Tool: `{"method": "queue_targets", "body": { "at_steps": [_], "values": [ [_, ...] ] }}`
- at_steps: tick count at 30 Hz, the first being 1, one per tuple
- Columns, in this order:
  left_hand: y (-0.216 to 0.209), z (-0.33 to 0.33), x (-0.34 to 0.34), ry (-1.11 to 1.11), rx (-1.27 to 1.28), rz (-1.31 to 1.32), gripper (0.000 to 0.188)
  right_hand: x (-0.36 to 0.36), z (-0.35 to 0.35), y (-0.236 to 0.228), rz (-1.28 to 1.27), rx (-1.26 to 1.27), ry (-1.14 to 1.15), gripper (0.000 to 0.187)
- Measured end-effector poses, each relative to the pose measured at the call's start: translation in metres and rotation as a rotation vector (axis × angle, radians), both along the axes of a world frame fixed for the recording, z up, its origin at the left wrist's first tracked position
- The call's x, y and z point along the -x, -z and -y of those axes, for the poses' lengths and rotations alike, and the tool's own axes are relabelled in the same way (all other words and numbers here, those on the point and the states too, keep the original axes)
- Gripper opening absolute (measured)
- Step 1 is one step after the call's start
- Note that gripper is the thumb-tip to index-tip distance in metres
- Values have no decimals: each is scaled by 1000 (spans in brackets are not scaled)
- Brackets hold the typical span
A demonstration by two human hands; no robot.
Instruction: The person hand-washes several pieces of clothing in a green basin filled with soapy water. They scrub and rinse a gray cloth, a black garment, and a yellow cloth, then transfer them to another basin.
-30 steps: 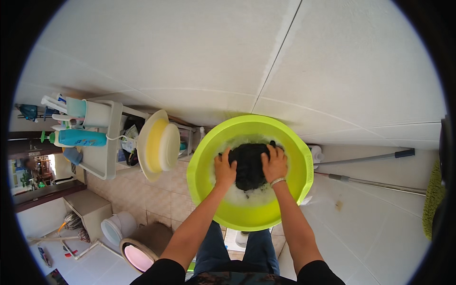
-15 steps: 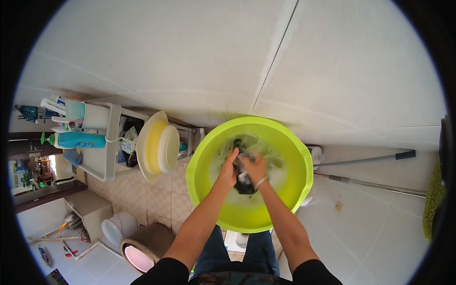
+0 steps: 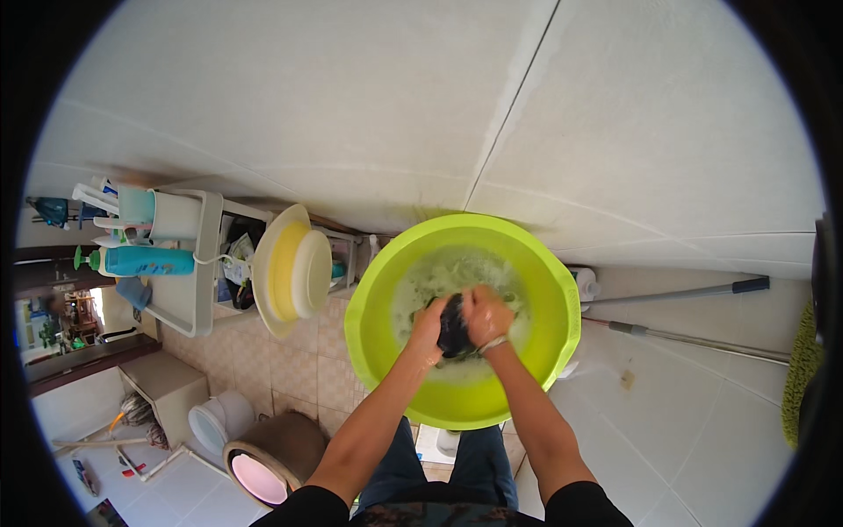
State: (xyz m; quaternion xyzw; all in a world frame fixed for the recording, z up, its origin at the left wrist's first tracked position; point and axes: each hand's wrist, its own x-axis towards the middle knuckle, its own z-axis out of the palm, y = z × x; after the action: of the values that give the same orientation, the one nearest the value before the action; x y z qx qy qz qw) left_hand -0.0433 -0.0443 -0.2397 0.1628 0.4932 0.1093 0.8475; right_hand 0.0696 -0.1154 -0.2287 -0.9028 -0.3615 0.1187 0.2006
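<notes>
Both my hands are over soapy water in a large lime-green basin (image 3: 369,369). A wet, dark, bunched-up cloth (image 3: 454,327) is squeezed between them; its exact kind cannot be made out. My left hand (image 3: 426,327) grips the cloth's left side with fingers curled round it. On the other side my right hand (image 3: 486,316) is closed on the cloth, with a pale band (image 3: 493,343) round its wrist. White suds (image 3: 465,263) float beyond the hands.
To the left stands a shelf rack (image 3: 206,272) with a blue pump bottle (image 3: 149,260) and a yellow-white basin (image 3: 283,272) hung on its side. A brown bucket (image 3: 281,443) and a white bucket (image 3: 219,417) sit lower left. Poles (image 3: 676,297) lie at right, by the tiled wall (image 3: 351,105).
My hands have closed tighter round the dark cloth, bunching it between them. The right hand has moved slightly right and down, and more suds show beyond.
</notes>
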Motion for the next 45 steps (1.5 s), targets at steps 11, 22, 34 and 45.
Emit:
{"method": "queue_targets", "body": {
  "at_steps": [11,22,34,45],
  "values": [
    [36,0,-17,1262,-1170,-872,52,-11,30,50,29,594,-192,53],
    [18,-29,-26,-64,-52,120,62,25,-9,17,-716,-654,292,24],
    [-45,-2,1,-92,225,466,43,42,4,-46,-202,-63,-465,10],
    [-40,-39,35,315,-897,-359,52,-32,51,-27,-1107,-799,686,15]
  ]
}}
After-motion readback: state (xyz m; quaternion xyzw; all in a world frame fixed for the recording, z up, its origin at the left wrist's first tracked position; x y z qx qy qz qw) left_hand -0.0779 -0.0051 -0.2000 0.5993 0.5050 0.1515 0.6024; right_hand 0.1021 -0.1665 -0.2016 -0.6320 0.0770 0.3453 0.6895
